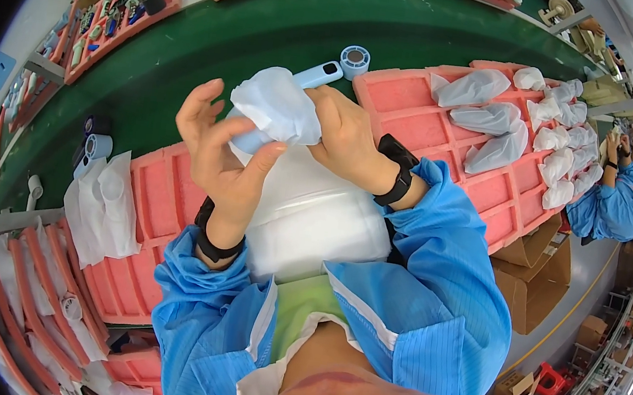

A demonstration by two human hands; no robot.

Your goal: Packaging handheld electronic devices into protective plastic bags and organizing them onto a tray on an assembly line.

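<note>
A white, thin, soft bag point(277, 104) is held up in front of my chest, with a light-blue rounded thing point(250, 141) showing at its lower left. Thumb and index finger of my left hand point(228, 142) press against the bag and the blue thing, while the other fingers stand apart. My right hand point(344, 137) is closed on the bag's right side, its fingertips partly hidden. Just beyond, a light-blue handheld fan point(354, 60) lies on the green belt, its handle running behind the bag. Below my hands is a stack of clear white bags point(316, 233).
A pink compartment tray point(401, 101) at right holds several white-wrapped items point(487, 118). Another pink tray point(161, 193) is at left, beside more blue fans point(98, 146) and white bags point(103, 205). Cardboard boxes point(533, 286) stand at right. Co-workers point(616, 197) sit farther right.
</note>
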